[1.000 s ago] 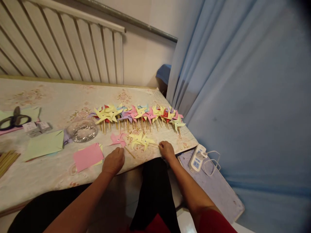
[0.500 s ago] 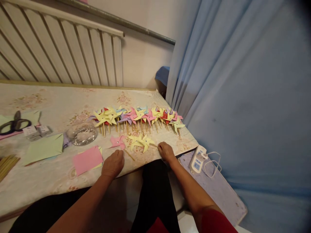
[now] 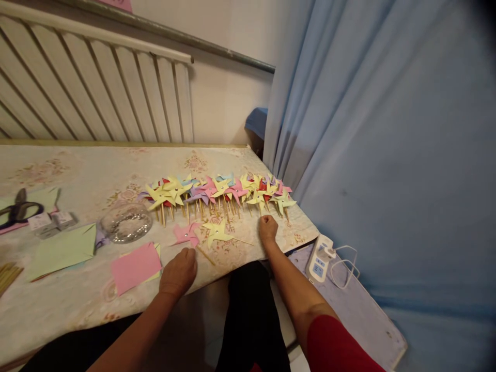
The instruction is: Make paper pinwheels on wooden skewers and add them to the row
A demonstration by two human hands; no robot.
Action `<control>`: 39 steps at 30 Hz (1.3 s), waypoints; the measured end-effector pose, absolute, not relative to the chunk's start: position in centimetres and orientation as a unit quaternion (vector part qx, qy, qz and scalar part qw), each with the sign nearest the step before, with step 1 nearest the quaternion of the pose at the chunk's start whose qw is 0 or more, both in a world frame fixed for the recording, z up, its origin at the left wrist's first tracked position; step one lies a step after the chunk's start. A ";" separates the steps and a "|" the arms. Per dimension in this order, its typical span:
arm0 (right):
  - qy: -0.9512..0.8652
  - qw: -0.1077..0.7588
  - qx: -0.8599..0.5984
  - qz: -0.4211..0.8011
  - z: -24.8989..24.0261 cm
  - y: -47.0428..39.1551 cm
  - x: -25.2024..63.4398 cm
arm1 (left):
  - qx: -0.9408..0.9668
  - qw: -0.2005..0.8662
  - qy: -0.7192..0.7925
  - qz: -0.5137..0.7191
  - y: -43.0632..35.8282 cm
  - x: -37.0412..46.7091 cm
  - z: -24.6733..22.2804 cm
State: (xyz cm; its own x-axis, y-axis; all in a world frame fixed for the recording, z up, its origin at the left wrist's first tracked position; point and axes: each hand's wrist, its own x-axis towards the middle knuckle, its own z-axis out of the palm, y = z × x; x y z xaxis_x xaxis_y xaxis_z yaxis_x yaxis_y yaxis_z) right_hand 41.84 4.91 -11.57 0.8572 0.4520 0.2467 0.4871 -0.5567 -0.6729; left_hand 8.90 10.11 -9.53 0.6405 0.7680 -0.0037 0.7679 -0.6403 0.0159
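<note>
In my right hand (image 3: 268,230), closed round its stick, is a yellow pinwheel (image 3: 257,200); its paper head stands above my fingers, in front of the row of pinwheels (image 3: 209,189). My left hand (image 3: 179,274) rests as a loose fist at the table's front edge, with nothing showing in it. Just beyond it lies a pink pinwheel (image 3: 186,234), a stick (image 3: 206,255) reaching to its lower right. Another yellow pinwheel (image 3: 217,232) lies flat between my hands, stick towards the right.
Left on the table (image 3: 89,175) are pink paper squares (image 3: 136,266), green paper (image 3: 64,252), a clear dish of small metal pieces (image 3: 127,223), small grey boxes (image 3: 52,222), black scissors (image 3: 21,209) and sticks (image 3: 8,276). A power strip (image 3: 320,259) and blue curtain (image 3: 368,155) are at right.
My right hand has lifted one of the two yellow pinwheels and carried it away from me towards the row. My left hand stays about where it was.
</note>
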 end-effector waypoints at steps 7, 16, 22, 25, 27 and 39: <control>-0.199 0.391 -0.898 -0.013 -11.0 8.8 42.6 | 0.907 0.004 0.420 0.004 10.2 8.8 -9.7; -0.159 0.384 -0.910 -0.002 -10.4 10.3 42.9 | 0.906 0.011 0.424 -0.007 10.2 8.8 -9.7; -0.157 0.387 -0.909 -0.004 -10.4 10.7 43.0 | 0.906 0.008 0.423 -0.002 10.2 8.8 -9.8; -0.158 0.389 -0.908 -0.008 -10.4 10.9 43.0 | 0.904 0.010 0.427 -0.003 10.3 8.8 -9.8; -0.157 0.389 -0.908 -0.011 -10.5 11.0 43.1 | 0.905 0.011 0.426 -0.002 10.3 8.8 -9.9; -0.171 0.392 -0.904 -0.002 -10.9 11.1 43.3 | 0.904 0.018 0.426 -0.004 10.3 8.9 -9.7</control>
